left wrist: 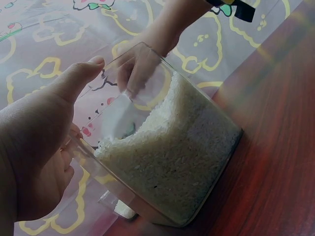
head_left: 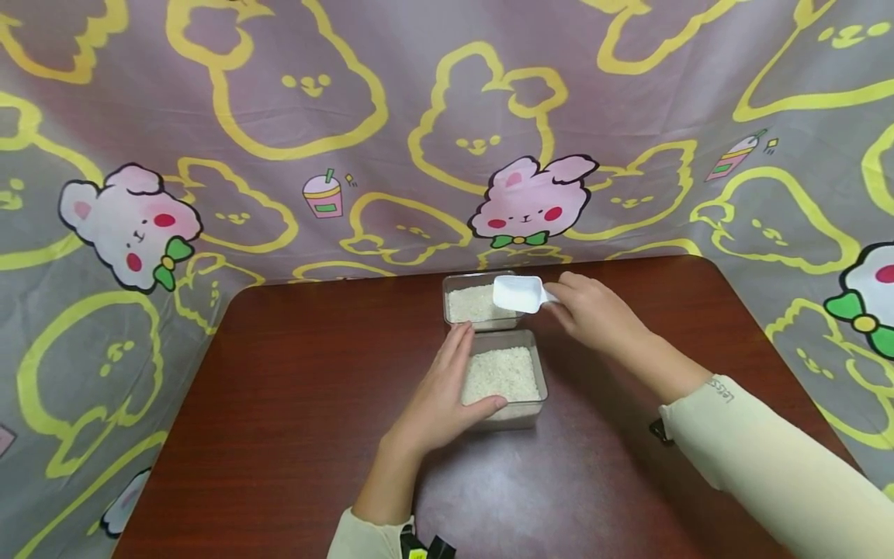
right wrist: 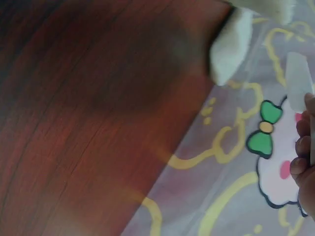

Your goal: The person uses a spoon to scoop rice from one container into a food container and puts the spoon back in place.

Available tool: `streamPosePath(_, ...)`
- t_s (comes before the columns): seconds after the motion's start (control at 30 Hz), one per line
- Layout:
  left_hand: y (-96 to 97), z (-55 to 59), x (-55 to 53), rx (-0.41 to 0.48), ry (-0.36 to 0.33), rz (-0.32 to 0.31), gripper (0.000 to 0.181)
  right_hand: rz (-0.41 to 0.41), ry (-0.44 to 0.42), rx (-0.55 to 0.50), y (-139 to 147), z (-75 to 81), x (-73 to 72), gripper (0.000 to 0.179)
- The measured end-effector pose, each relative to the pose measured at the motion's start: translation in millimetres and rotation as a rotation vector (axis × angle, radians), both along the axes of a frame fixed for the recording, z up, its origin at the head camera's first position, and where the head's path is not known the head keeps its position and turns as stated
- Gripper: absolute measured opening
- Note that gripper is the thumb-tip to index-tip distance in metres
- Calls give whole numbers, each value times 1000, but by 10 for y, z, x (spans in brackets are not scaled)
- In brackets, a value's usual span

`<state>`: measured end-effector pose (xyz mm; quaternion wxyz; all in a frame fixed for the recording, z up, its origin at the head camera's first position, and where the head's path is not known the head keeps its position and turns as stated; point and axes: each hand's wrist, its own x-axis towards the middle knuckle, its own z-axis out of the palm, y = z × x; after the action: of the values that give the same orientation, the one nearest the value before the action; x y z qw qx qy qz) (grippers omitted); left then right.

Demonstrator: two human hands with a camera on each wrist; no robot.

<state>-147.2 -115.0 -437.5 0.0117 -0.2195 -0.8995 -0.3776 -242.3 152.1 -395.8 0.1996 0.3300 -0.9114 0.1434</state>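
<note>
R hand held white plastic scoop raised, overlapping R part of rear clear rect. box in head view.
R fingers grasped scoop's handle; contents unclear. L hand, fingers extended, unclenched, rested vs. L side of near clear rect. box, thumb at front. Both boxes, w/ white rice, stood close tog. on red-brown wood table.

A curtained booth, shown by the cartoon-printed cloth around a wood-grained table.
</note>
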Motion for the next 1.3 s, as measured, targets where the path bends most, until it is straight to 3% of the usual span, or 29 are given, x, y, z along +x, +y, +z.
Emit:
streamPosePath(0.17,-5,8,0,0,12,-6,104,62,70,-104,71,127,220,30)
streamPosePath(0.3,-19,10,-14,-3,14,-8,104,149,70,-57,101,287,425,34)
streamPosePath(0.43,-39,11,-17,5,1,6,105,214,37,114,40,462,602,31)
streamPosePath(0.6,-64,8,-4,13,-11,20,104,238,87,376,-188,628,714,25)
streamPosePath(0.8,-53,-20,-7,11,-4,18,105,187,158,592,-510,704,765,15)
streamPosePath(0.9,-39,-28,-13,9,-2,13,105,135,86,697,-658,717,785,9)
streamPosePath(1.03,-29,-22,-20,12,-1,7,104,133,-55,772,-818,671,772,4)
streamPosePath(1.3,-9,-9,-19,16,-14,-6,105,223,-183,697,-883,400,649,3)
